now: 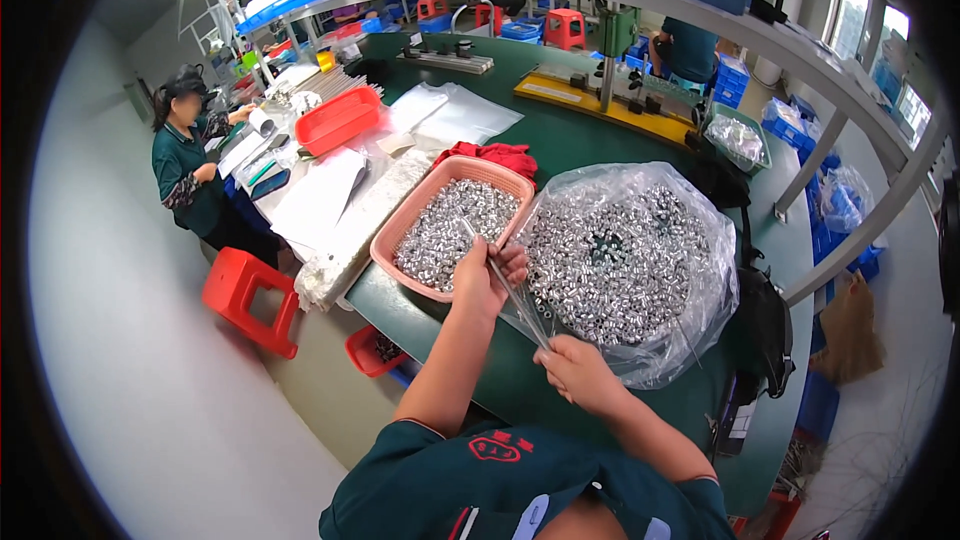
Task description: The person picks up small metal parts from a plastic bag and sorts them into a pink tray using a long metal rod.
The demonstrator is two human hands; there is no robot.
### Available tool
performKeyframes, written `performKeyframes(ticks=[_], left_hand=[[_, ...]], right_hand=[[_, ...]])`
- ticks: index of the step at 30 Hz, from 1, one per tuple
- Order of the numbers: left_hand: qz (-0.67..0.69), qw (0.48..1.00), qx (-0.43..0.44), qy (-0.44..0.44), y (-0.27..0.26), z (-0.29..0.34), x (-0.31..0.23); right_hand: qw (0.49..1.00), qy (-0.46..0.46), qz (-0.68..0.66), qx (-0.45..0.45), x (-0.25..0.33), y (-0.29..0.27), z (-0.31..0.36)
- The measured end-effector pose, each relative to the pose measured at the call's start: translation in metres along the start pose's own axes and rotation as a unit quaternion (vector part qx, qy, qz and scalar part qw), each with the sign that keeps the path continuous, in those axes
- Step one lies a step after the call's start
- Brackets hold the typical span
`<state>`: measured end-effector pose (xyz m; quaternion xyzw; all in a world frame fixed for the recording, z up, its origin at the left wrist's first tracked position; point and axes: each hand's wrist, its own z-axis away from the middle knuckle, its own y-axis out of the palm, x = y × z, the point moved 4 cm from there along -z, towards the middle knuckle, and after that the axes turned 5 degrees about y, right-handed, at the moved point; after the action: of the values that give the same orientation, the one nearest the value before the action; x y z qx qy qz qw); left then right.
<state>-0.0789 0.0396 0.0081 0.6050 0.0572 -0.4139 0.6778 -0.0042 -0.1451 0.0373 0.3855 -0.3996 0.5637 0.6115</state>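
Both my hands are closed on a thin grey metal rod, possibly more than one, slanting from upper left to lower right. My left hand grips its upper part over the near right corner of a pink plastic basket. Around the lower end my right hand is closed, near the bag's front edge. Small shiny metal sleeves fill much of the basket. Many similar metal pieces lie spread on a clear plastic bag to the right.
The green table carries a red cloth, a red tray, papers and a yellow-based fixture. A shelf frame and a black bag stand right. Beyond a red stool, a person works.
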Motion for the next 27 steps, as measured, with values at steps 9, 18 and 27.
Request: performKeyframes(ticks=[9, 18, 27], left_hand=[[0.091, 0.992, -0.07, -0.056, -0.008, -0.049, -0.018], [-0.557, 0.797, 0.211, 0.096, 0.042, -0.005, 0.056], [-0.863, 0.372, 0.178, 0.292, 0.048, 0.005, 0.076]], right_hand=[[0.99, 0.043, -0.135, -0.029, -0.031, -0.048, 0.054], [0.951, -0.04, -0.105, -0.287, -0.072, -0.107, 0.056], [0.936, -0.051, -0.063, -0.342, -0.082, -0.107, 0.057]])
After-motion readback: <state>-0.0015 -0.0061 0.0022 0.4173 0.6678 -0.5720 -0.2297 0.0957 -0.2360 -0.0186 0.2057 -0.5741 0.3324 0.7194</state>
